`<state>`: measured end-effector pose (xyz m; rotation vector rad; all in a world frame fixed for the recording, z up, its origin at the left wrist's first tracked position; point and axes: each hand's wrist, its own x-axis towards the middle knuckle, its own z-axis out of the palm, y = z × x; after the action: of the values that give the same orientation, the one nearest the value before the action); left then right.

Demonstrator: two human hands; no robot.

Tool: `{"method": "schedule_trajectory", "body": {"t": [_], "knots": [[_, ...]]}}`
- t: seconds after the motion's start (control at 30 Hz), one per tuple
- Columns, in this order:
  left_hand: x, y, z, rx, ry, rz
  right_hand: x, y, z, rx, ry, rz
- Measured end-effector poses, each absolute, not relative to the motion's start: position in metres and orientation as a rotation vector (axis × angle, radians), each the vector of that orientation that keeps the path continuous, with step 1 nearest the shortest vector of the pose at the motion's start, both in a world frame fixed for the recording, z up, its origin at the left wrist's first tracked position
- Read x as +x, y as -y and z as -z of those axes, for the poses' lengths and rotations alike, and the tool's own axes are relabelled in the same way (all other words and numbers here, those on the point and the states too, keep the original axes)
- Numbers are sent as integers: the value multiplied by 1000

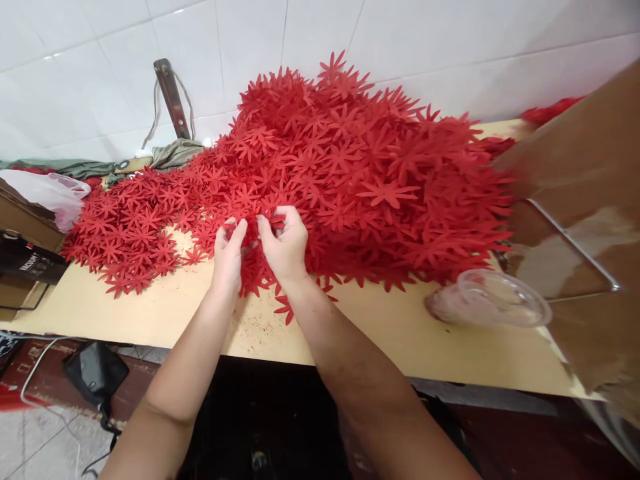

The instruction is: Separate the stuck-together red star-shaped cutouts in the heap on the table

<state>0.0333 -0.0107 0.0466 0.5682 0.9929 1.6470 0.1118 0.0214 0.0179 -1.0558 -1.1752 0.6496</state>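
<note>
Hands (257,247) pinch red flower cutouts (350,173)

Both hands, left hand (229,250) and right hand (285,243), pinch red flower cutouts (350,180) heaped on the table (400,340).

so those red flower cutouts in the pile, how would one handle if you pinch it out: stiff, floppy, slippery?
Probably light and thin: the red flower cutouts heap high and lie flat at the table edge. Likely bendy; the petals are narrow. They look apt to snag, since petals interlock where the left hand and right hand pinch them.
</note>
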Motion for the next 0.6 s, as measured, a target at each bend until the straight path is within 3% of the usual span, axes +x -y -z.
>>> {"method": "schedule_trajectory", "body": {"t": [0.27, 0.6], "knots": [[29, 5, -40, 680, -1118, -1581, 112, -23, -17, -1009, 1112, -653], [12, -10, -39, 973, -1221, -1584, 106, -20, -24, -737, 1190, -1025]]}}
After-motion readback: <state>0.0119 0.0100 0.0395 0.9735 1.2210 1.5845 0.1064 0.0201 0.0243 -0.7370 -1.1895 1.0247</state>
